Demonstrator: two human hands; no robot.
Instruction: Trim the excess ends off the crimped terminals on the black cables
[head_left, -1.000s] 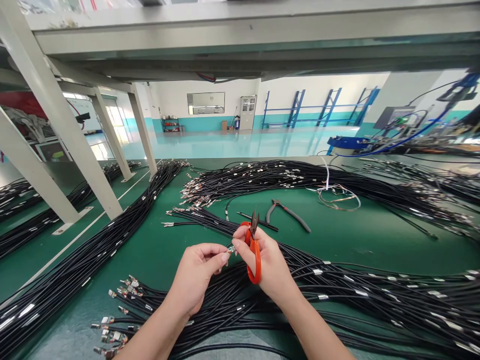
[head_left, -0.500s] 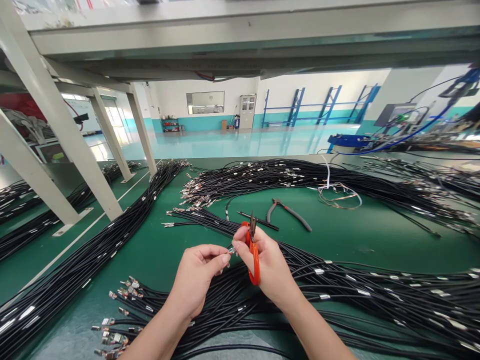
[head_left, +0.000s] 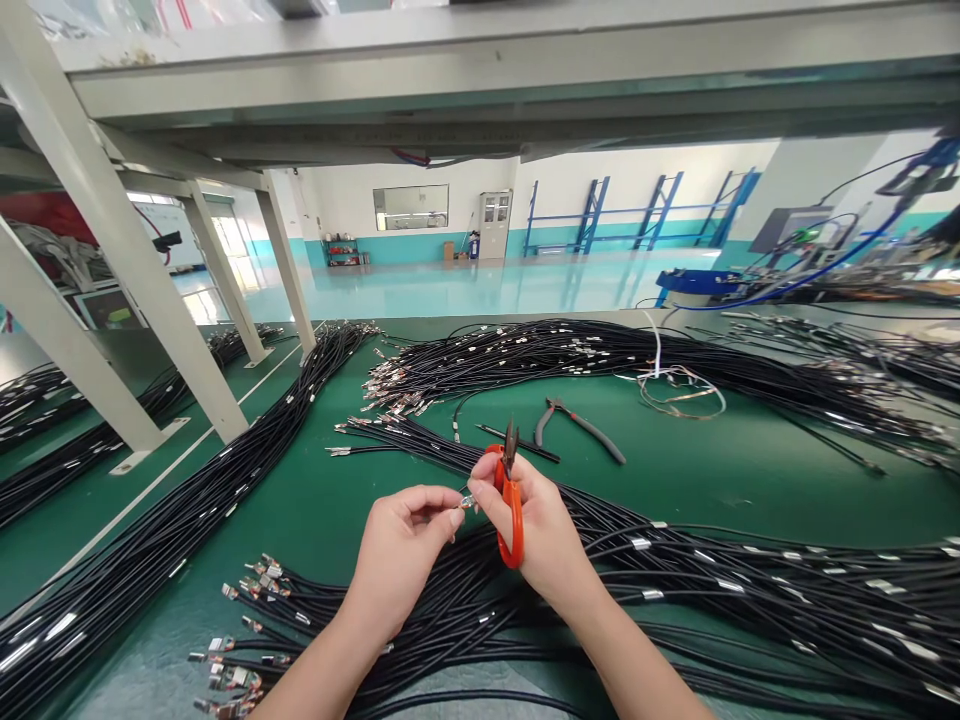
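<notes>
My left hand point(head_left: 405, 545) is closed, its thumb and forefinger pinching a small metal terminal point(head_left: 466, 502). Facing it, my right hand point(head_left: 541, 520) has its thumb and fingertips at the terminal's other side. Scissors with orange handles point(head_left: 515, 530) hang in that same right hand, blades pointing up. Whatever wire joins the terminal is mostly hidden by the fingers. Below both hands lies a bundle of black cables point(head_left: 442, 580) with metal terminals point(head_left: 244, 675) on their left ends.
Grey-handled cutting pliers point(head_left: 581, 430) and a thin black pen-like tool point(head_left: 517, 442) lie beyond my hands. More cable bundles point(head_left: 525, 350) spread across the green table surface point(head_left: 712, 470). A loose pale strap point(head_left: 679, 390) rests on one. White frame legs point(head_left: 157, 270) stand left, beneath an overhead shelf point(head_left: 450, 85).
My hands keep the same pinch at the terminal, and the scissors stay in my right hand. The whole view has shifted very slightly.
</notes>
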